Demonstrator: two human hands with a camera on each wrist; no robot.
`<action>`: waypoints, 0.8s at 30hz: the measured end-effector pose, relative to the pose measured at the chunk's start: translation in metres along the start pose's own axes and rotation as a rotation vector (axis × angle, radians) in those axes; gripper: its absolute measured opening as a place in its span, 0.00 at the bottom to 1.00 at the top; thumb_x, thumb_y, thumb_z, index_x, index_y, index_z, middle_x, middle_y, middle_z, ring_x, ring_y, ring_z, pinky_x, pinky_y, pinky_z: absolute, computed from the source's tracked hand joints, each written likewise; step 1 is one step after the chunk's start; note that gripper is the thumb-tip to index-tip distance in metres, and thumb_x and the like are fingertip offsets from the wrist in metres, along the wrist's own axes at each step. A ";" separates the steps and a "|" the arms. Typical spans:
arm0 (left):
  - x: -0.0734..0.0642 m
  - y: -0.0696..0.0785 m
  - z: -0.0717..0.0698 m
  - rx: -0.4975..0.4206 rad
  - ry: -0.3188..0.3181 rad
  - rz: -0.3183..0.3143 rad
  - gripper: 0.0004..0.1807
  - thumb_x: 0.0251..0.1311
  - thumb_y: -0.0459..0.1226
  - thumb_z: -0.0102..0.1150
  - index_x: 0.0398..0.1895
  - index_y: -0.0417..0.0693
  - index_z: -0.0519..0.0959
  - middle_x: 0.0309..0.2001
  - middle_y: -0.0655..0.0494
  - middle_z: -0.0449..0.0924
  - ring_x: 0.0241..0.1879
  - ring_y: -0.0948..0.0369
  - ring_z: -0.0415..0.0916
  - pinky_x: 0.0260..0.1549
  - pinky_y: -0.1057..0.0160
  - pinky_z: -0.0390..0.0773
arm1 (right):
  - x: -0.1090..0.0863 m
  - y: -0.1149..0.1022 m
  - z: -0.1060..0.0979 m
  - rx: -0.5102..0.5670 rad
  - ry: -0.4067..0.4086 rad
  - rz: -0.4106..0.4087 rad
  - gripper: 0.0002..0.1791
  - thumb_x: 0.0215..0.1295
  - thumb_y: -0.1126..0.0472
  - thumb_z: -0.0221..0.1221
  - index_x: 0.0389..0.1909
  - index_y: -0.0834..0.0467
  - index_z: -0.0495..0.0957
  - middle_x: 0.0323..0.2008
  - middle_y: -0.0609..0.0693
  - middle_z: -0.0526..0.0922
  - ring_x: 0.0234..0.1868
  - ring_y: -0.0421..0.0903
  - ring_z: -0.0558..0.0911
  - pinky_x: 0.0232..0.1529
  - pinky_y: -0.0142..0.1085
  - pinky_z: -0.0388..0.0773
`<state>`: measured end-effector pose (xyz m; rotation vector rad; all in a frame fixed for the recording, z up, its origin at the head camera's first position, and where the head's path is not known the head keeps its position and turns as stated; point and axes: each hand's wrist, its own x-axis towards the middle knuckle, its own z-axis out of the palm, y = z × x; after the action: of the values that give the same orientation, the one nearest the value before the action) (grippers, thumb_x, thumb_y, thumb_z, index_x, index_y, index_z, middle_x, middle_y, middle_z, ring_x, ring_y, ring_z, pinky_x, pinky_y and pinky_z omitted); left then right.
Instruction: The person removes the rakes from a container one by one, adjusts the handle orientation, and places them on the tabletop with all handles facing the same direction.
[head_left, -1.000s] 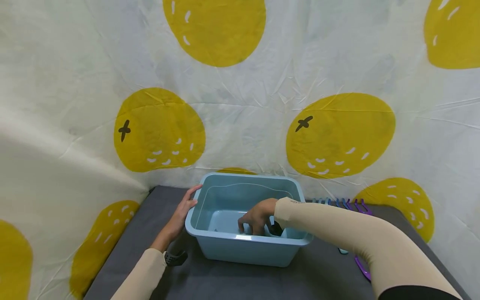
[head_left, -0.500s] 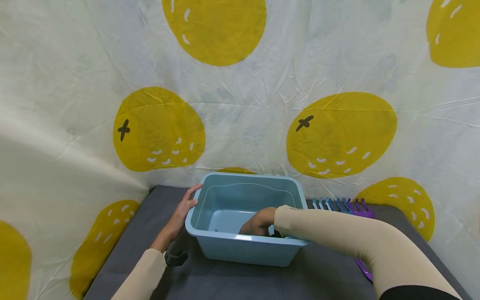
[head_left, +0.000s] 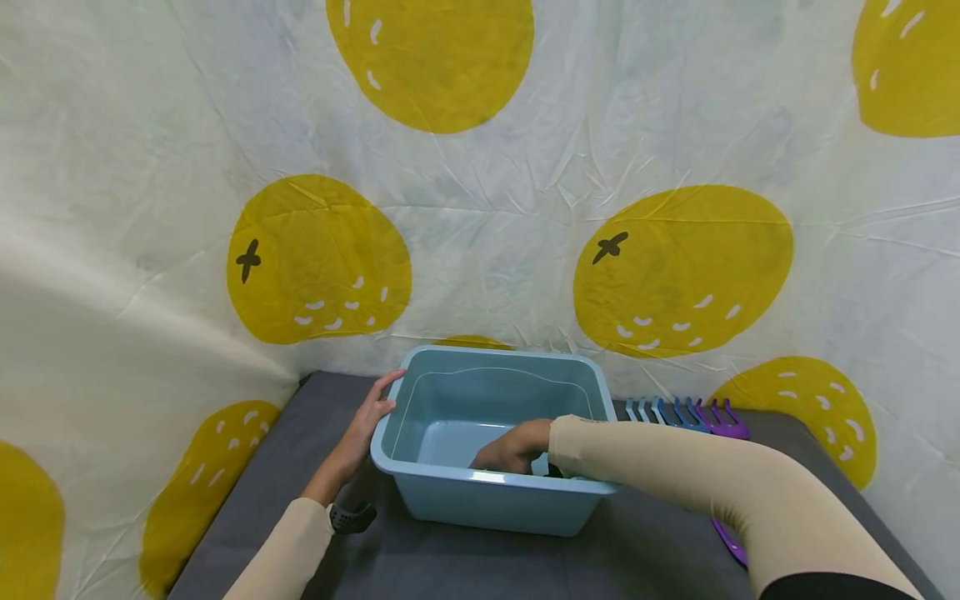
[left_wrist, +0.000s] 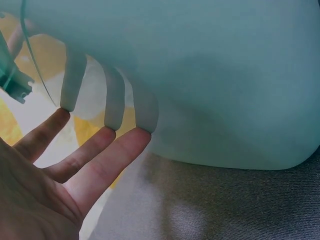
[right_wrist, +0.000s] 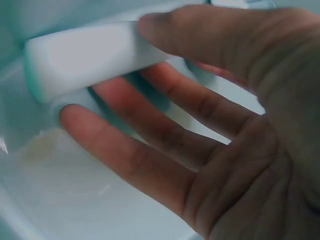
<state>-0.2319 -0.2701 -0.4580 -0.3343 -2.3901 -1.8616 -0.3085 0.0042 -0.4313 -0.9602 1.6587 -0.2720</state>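
A light blue plastic basin [head_left: 502, 500] stands on the dark cloth. Against its left side lies my left hand [head_left: 363, 425], near the rim. In the left wrist view, the left hand's straight fingers [left_wrist: 102, 167] touch the outer wall. My right hand [head_left: 513, 447] is down inside the basin, its fingertips hidden by the front rim in the head view. Seen from the right wrist, its thumb and fingers pinch a smooth white bar [right_wrist: 82, 60] with a teal end. What the bar is cannot be told.
Right of the basin, a row of blue and purple hangers or forked pieces [head_left: 723, 421] lies partly behind the right arm. A purple curved piece [head_left: 727, 542] shows below the sleeve. A patterned white cloth [head_left: 487, 275] hangs behind.
The right hand has gone lower into the basin, and its fingertips have slipped behind the front rim. The right forearm has dropped slightly, showing more of the hangers. The left hand stays put.
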 end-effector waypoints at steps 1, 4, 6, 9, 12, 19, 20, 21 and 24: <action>0.000 0.001 0.000 0.000 -0.001 -0.001 0.29 0.78 0.47 0.38 0.80 0.61 0.58 0.81 0.49 0.47 0.72 0.41 0.60 0.66 0.36 0.57 | 0.001 0.000 0.001 0.015 0.007 -0.013 0.38 0.61 0.83 0.57 0.73 0.60 0.67 0.52 0.43 0.76 0.49 0.37 0.72 0.48 0.31 0.73; 0.000 0.002 0.000 0.000 -0.002 -0.005 0.29 0.78 0.48 0.39 0.80 0.61 0.58 0.81 0.49 0.48 0.71 0.41 0.61 0.66 0.36 0.58 | 0.002 0.001 0.002 0.038 0.017 -0.045 0.37 0.62 0.83 0.57 0.72 0.60 0.68 0.52 0.42 0.76 0.50 0.37 0.73 0.51 0.31 0.72; 0.000 0.002 0.001 0.000 -0.001 -0.003 0.29 0.78 0.48 0.39 0.80 0.61 0.58 0.81 0.49 0.48 0.72 0.41 0.60 0.66 0.36 0.57 | 0.002 0.001 0.002 0.043 0.016 -0.060 0.36 0.62 0.83 0.57 0.72 0.60 0.69 0.52 0.42 0.77 0.49 0.37 0.73 0.52 0.30 0.72; 0.000 0.003 0.001 0.001 -0.001 -0.006 0.29 0.78 0.48 0.39 0.80 0.61 0.58 0.81 0.49 0.47 0.73 0.42 0.58 0.67 0.35 0.55 | 0.000 0.000 0.002 0.023 0.025 -0.052 0.38 0.60 0.84 0.57 0.71 0.58 0.69 0.53 0.43 0.77 0.50 0.37 0.73 0.51 0.30 0.72; 0.001 0.005 0.002 -0.001 -0.003 0.000 0.29 0.78 0.47 0.39 0.80 0.59 0.58 0.81 0.48 0.47 0.74 0.42 0.56 0.67 0.34 0.54 | -0.004 -0.003 0.001 -0.014 0.056 0.019 0.38 0.63 0.81 0.59 0.72 0.52 0.70 0.57 0.42 0.75 0.51 0.39 0.73 0.47 0.34 0.76; -0.001 0.003 0.000 0.003 0.004 0.004 0.29 0.78 0.46 0.38 0.80 0.59 0.58 0.81 0.48 0.48 0.73 0.41 0.58 0.67 0.34 0.54 | -0.029 -0.019 -0.015 -0.069 0.143 0.164 0.25 0.68 0.71 0.62 0.56 0.39 0.73 0.47 0.49 0.81 0.41 0.45 0.82 0.34 0.47 0.86; -0.001 0.003 0.001 0.006 0.005 0.007 0.29 0.78 0.46 0.38 0.80 0.59 0.58 0.81 0.48 0.48 0.73 0.42 0.57 0.67 0.33 0.54 | -0.035 -0.022 -0.017 -0.071 0.156 0.160 0.24 0.67 0.70 0.63 0.54 0.40 0.73 0.46 0.50 0.81 0.40 0.45 0.83 0.33 0.47 0.86; -0.001 0.003 0.001 0.009 0.005 0.008 0.29 0.78 0.46 0.38 0.80 0.59 0.58 0.81 0.48 0.48 0.73 0.41 0.58 0.67 0.33 0.54 | -0.043 -0.024 -0.021 -0.070 0.172 0.153 0.23 0.67 0.69 0.64 0.54 0.41 0.73 0.46 0.51 0.81 0.40 0.46 0.83 0.33 0.48 0.86; 0.000 0.003 0.001 0.009 0.008 0.005 0.29 0.78 0.46 0.38 0.80 0.59 0.58 0.81 0.47 0.47 0.73 0.42 0.57 0.67 0.33 0.53 | -0.068 -0.032 -0.029 -0.092 0.239 0.135 0.23 0.66 0.67 0.65 0.54 0.41 0.73 0.46 0.51 0.80 0.39 0.46 0.84 0.35 0.50 0.85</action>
<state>-0.2308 -0.2683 -0.4556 -0.3319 -2.3899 -1.8453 -0.3191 0.0232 -0.3539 -0.9061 1.9607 -0.2279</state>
